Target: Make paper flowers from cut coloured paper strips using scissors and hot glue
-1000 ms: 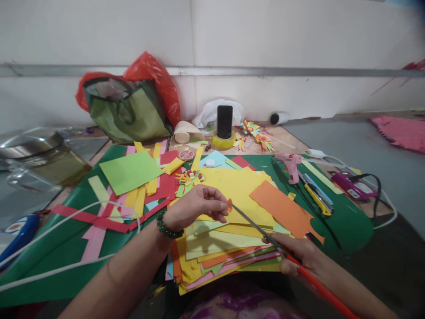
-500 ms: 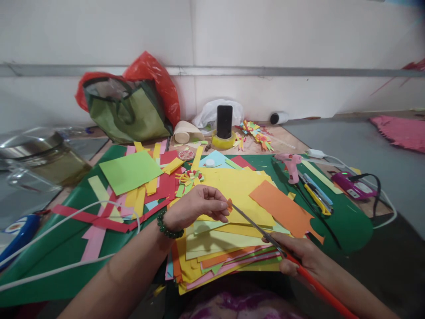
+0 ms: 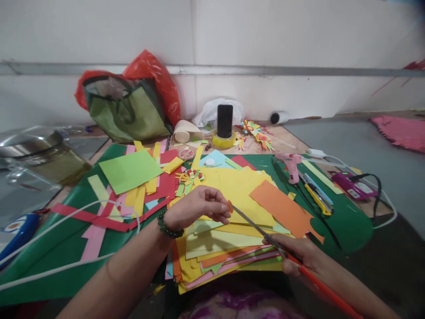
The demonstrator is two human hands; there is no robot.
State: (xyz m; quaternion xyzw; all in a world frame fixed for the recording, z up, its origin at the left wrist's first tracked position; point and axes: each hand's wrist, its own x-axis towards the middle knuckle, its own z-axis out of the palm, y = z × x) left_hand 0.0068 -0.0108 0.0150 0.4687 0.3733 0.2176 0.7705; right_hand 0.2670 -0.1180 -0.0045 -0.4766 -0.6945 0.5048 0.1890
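Between its thumb and fingers, my left hand (image 3: 209, 204) pinches a small orange piece of paper (image 3: 229, 206). My right hand (image 3: 299, 253) is closed around scissors with red handles (image 3: 318, 283), their long dark blades (image 3: 254, 225) pointing up and left. The blade tips meet the edge of the orange piece; whether they cut into it I cannot tell. Below both hands lies a stack of coloured paper (image 3: 229, 241), mostly yellow. On its right side rests a larger orange sheet (image 3: 282, 208) with a notched end.
Paper strips and a green sheet (image 3: 131, 172) cover the mat's left side. A pink glue gun (image 3: 292, 167), a yellow cutter (image 3: 317, 199) and a purple power adapter (image 3: 354, 185) lie right. A phone (image 3: 225, 120) stands behind, near a green bag (image 3: 128, 110). A glass jar (image 3: 40, 155) stands left.
Both hands keep nearly the same place. The scissors and right hand have shifted very slightly; the orange piece stays in the left fingers.
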